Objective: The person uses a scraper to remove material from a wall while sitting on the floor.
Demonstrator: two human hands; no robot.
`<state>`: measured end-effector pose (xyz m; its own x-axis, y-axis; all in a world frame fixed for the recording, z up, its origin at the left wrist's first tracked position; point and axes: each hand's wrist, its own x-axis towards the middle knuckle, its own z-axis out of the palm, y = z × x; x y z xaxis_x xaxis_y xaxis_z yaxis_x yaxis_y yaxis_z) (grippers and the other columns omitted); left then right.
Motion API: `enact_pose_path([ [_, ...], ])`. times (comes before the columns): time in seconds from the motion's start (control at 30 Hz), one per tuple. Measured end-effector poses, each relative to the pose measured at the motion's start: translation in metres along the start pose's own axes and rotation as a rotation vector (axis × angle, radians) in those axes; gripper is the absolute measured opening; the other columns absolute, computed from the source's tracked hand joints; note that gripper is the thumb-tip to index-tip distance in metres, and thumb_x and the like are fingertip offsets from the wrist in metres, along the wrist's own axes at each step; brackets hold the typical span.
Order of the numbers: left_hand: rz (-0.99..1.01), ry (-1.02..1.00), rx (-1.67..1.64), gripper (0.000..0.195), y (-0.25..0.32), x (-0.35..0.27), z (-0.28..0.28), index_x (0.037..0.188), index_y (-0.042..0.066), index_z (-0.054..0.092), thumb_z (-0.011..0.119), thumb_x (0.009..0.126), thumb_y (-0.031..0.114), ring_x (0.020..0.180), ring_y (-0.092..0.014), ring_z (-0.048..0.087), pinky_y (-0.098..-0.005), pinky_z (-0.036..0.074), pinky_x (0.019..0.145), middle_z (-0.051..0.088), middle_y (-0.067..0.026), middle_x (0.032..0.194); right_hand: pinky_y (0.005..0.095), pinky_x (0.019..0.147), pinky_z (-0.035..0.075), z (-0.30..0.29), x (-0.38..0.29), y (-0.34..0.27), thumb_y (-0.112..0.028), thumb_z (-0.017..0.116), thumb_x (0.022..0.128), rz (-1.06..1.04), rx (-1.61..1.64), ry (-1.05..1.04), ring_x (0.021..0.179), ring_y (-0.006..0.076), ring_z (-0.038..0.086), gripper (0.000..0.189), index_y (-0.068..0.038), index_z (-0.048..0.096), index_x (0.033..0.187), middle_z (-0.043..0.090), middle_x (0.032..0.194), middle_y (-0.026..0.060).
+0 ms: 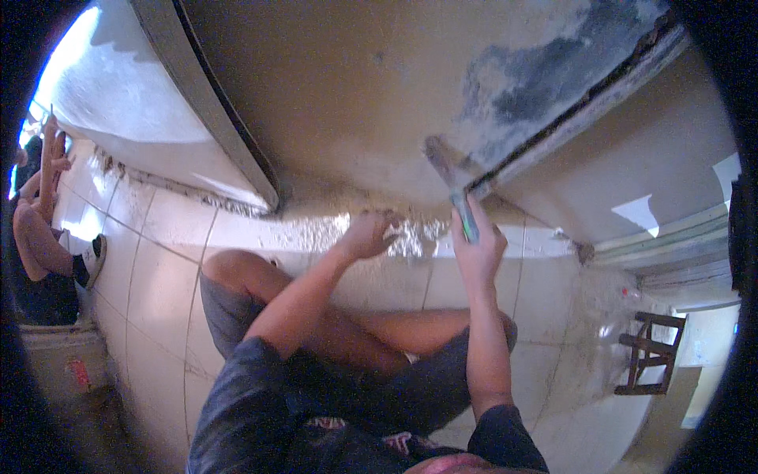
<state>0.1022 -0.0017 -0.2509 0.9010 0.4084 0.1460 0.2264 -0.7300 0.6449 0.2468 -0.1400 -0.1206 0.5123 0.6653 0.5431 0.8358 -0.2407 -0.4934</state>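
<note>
My right hand (481,240) grips the teal and green handle of a scraper or similar hand tool (444,163), whose blurred head lies against the lower part of a stained wall (355,106), close to its corner edge. The wall has dark grey and whitish patches at the upper right. My left hand (368,234), fingers curled, is near the foot of the wall over crumbled pale flakes (414,237); whether it holds anything I cannot tell. The flakes lie along the floor edge between and beside both hands.
Pale floor tiles (166,225) surround my crossed legs. A grey board-like edge (219,112) slants down at the left. Another person (44,231) sits at the far left. A dark wooden stool or frame (651,354) is at the far right. A container (65,355) stands at lower left.
</note>
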Motion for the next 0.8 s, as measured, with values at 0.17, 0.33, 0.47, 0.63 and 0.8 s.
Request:
enact_pose_path([
  [0.17, -0.086, -0.019, -0.037, 0.028, 0.016, -0.013, -0.015, 0.107, 0.011, 0.062, 0.06, 0.082, 0.022, 0.097, -0.034, 0.06, -0.0428, 0.047, 0.085, 0.064, -0.0133, 0.102, 0.0373, 0.059, 0.049, -0.026, -0.026, -0.008, -0.016, 0.068, 0.08, 0.02, 0.04, -0.018, 0.067, 0.0322, 0.066, 0.03, -0.008, 0.065, 0.109, 0.064, 0.077, 0.0218],
  [0.33, -0.094, -0.097, -0.019, 0.029, 0.012, -0.004, -0.021, 0.109, 0.011, 0.062, 0.059, 0.083, 0.025, 0.092, -0.033, 0.061, -0.0437, 0.048, 0.083, 0.065, -0.0131, 0.102, 0.0384, 0.056, 0.048, -0.009, -0.018, -0.008, -0.016, 0.071, 0.077, -0.025, -0.18, -0.071, 0.057, 0.0309, 0.062, 0.033, -0.008, 0.066, 0.108, 0.064, 0.073, 0.0199],
  [0.47, -0.028, -0.101, -0.092, 0.033, 0.012, 0.004, -0.005, 0.112, 0.009, 0.06, 0.062, 0.081, 0.019, 0.092, -0.034, 0.061, -0.0435, 0.048, 0.081, 0.063, -0.0149, 0.104, 0.0399, 0.056, 0.047, -0.014, -0.013, -0.009, -0.021, 0.07, 0.078, -0.041, 0.027, 0.003, 0.058, 0.035, 0.06, 0.033, -0.011, 0.066, 0.109, 0.062, 0.071, 0.0217],
  [0.63, -0.098, 0.025, -0.111, 0.048, -0.001, -0.009, -0.01, 0.123, 0.007, 0.05, 0.065, 0.079, 0.018, 0.091, -0.035, 0.061, -0.0438, 0.048, 0.081, 0.06, -0.0157, 0.104, 0.0368, 0.056, 0.049, -0.011, -0.021, -0.02, -0.017, 0.068, 0.08, -0.03, -0.097, -0.105, 0.058, 0.0335, 0.061, 0.031, -0.01, 0.065, 0.11, 0.063, 0.074, 0.0215],
  [0.8, -0.114, 0.18, -0.158, 0.086, 0.014, -0.007, -0.002, 0.144, 0.006, 0.01, 0.065, 0.08, 0.02, 0.091, -0.035, 0.06, -0.0446, 0.049, 0.082, 0.051, -0.0191, 0.12, 0.0367, 0.058, 0.049, 0.001, -0.026, -0.012, -0.019, 0.068, 0.08, 0.083, -0.189, -0.153, 0.064, 0.0344, 0.064, 0.032, -0.007, 0.065, 0.109, 0.063, 0.075, 0.0219],
])
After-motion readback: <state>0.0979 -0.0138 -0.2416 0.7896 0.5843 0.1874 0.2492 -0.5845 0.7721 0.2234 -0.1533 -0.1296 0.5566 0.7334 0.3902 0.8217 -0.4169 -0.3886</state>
